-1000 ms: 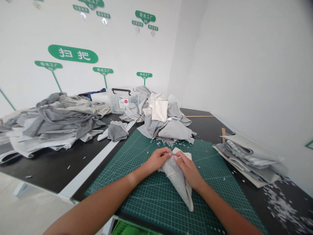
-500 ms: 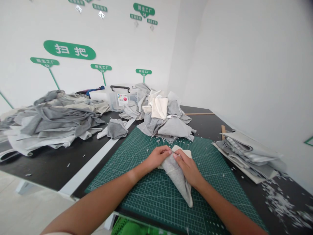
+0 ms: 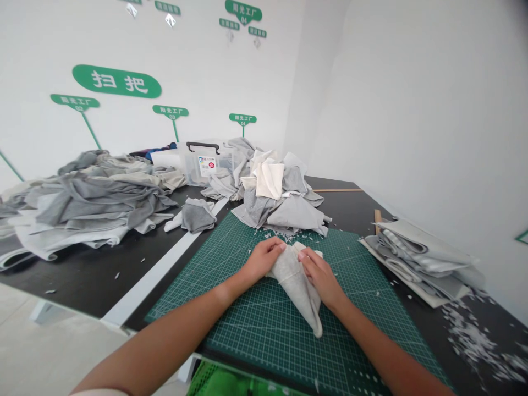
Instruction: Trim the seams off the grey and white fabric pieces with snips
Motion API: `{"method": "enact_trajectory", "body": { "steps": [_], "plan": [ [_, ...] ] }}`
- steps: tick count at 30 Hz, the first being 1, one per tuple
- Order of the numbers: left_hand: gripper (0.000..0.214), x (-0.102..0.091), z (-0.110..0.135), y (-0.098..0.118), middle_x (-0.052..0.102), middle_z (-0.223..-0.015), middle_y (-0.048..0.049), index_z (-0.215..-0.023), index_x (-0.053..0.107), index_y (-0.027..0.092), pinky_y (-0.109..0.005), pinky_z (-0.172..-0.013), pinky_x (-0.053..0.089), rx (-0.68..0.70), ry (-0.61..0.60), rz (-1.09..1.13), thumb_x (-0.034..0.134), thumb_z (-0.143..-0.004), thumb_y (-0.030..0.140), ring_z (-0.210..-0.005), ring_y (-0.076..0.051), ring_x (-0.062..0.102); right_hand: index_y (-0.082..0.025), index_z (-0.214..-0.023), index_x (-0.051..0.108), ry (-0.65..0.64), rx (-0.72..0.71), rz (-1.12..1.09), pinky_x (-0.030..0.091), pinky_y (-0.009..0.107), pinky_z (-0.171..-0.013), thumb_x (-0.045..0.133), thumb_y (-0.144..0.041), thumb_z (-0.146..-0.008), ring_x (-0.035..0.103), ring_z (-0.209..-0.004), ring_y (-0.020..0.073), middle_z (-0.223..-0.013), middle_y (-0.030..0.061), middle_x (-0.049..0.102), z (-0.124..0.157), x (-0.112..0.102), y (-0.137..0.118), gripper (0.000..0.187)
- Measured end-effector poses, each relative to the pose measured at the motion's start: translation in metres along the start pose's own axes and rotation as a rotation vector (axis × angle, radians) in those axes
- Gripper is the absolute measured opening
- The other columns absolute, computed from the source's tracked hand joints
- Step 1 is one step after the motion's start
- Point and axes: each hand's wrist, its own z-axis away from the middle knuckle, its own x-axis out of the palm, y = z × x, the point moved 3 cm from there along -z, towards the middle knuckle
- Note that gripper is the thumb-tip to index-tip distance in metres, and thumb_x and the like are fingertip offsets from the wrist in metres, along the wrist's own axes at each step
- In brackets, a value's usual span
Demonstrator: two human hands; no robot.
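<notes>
A light grey piece of cloth [image 3: 296, 286] with a cream edge hangs in a cone shape between my hands, its tip pointing toward me. My left hand [image 3: 266, 257] pinches its upper left edge with thumb and fingers. On the other side, my right hand [image 3: 320, 275] grips the upper right edge, its fingers closed on the fabric. Both hands are just above the green cutting mat [image 3: 243, 324]. Beyond them lies a heap of grey and cream cloth pieces [image 3: 295, 212], with white lint scraps at its foot.
A large pile of grey cloth [image 3: 94, 201] covers the table's left side. Behind stands a clear lidded box [image 3: 198, 168]. One small grey cloth bundle [image 3: 198, 215] lies beside the white strip [image 3: 165, 267]. At right are folded cloths [image 3: 421, 258] and scattered scraps [image 3: 474, 335].
My hands have moved apart at the cloth's top edge, spreading it between them. The lower tip of the cloth has shifted slightly up and left.
</notes>
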Motion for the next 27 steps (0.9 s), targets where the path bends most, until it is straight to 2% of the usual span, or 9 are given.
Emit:
{"method": "enact_trajectory", "body": {
  "steps": [3, 6, 8, 12, 14, 18, 23, 27],
  "plan": [
    [0.028, -0.016, -0.001, -0.002, 0.063, -0.083, -0.0001, -0.09, 0.064, 0.018, -0.025, -0.072, 0.04, -0.012, 0.175, -0.177, 0.046, -0.099, 0.039, -0.079, -0.016, 0.057, -0.022, -0.09, 0.064, -0.028, 0.022, 0.045, 0.038, 0.028, -0.064, 0.045, -0.058, -0.097, 0.055, -0.072, 0.0192, -0.077, 0.0001, 0.063, -0.003, -0.002, 0.006, 0.04],
    [0.025, -0.034, 0.001, 0.0, 0.068, -0.088, -0.0007, -0.096, 0.063, 0.021, -0.027, -0.074, 0.04, -0.063, 0.317, -0.378, 0.043, -0.101, 0.036, -0.082, -0.018, 0.061, -0.023, -0.093, 0.066, -0.032, -0.015, 0.111, 0.04, 0.03, -0.071, 0.053, -0.057, -0.094, 0.06, -0.083, 0.0216, -0.087, 0.0014, 0.068, -0.005, -0.003, 0.007, 0.037],
    [0.022, -0.045, 0.001, 0.001, 0.07, -0.093, -0.0024, -0.1, 0.062, 0.023, -0.029, -0.074, 0.04, -0.123, 0.358, -0.518, 0.043, -0.1, 0.033, -0.085, -0.02, 0.063, -0.022, -0.09, 0.067, -0.061, -0.035, 0.134, 0.039, 0.03, -0.074, 0.053, -0.056, -0.096, 0.06, -0.084, 0.0211, -0.088, 0.001, 0.068, -0.005, -0.002, 0.005, 0.037],
    [0.021, -0.062, -0.001, 0.004, 0.072, -0.097, -0.0067, -0.105, 0.062, 0.023, -0.031, -0.073, 0.04, -0.201, 0.378, -0.71, 0.043, -0.1, 0.03, -0.085, -0.024, 0.065, -0.02, -0.074, 0.064, -0.172, -0.023, 0.091, 0.035, 0.027, -0.065, 0.048, -0.056, -0.1, 0.053, -0.071, 0.0156, -0.073, -0.0009, 0.059, -0.004, 0.001, 0.002, 0.048],
    [0.02, -0.066, -0.003, 0.004, 0.072, -0.1, -0.0075, -0.104, 0.062, 0.022, -0.031, -0.075, 0.041, -0.163, 0.389, -0.716, 0.044, -0.099, 0.028, -0.087, -0.023, 0.065, -0.019, -0.076, 0.065, -0.223, 0.021, -0.002, 0.032, 0.026, -0.057, 0.049, -0.058, -0.099, 0.045, -0.061, 0.0126, -0.064, -0.0025, 0.05, -0.003, 0.003, 0.002, 0.048],
    [0.02, -0.067, -0.005, 0.005, 0.072, -0.101, -0.0038, -0.102, 0.064, 0.024, -0.029, -0.075, 0.041, -0.13, 0.401, -0.615, 0.045, -0.099, 0.028, -0.089, -0.021, 0.065, -0.018, -0.089, 0.066, -0.382, 0.174, -0.256, 0.016, 0.024, -0.043, 0.049, -0.064, -0.097, 0.021, -0.047, 0.0093, -0.054, -0.0079, 0.027, 0.001, 0.008, 0.002, 0.05],
    [0.024, -0.06, -0.001, 0.015, 0.072, -0.092, -0.0004, -0.107, 0.063, 0.027, -0.027, -0.074, 0.042, -0.077, 0.45, -0.58, 0.042, -0.102, 0.035, -0.082, -0.02, 0.066, -0.02, -0.076, 0.052, -0.514, 0.247, -0.364, 0.013, 0.023, -0.039, 0.062, -0.061, -0.091, 0.02, -0.042, 0.0069, -0.05, -0.01, 0.027, 0.005, 0.014, 0.0, 0.045],
    [0.026, -0.058, 0.002, 0.021, 0.071, -0.091, -0.0003, -0.111, 0.061, 0.028, -0.028, -0.071, 0.043, -0.059, 0.458, -0.634, 0.038, -0.104, 0.036, -0.081, -0.02, 0.066, -0.021, -0.082, 0.054, -0.483, 0.28, -0.368, 0.012, 0.024, -0.037, 0.066, -0.06, -0.088, 0.018, -0.039, 0.0074, -0.047, -0.0114, 0.027, 0.002, 0.016, 0.009, 0.042]
  ]
}}
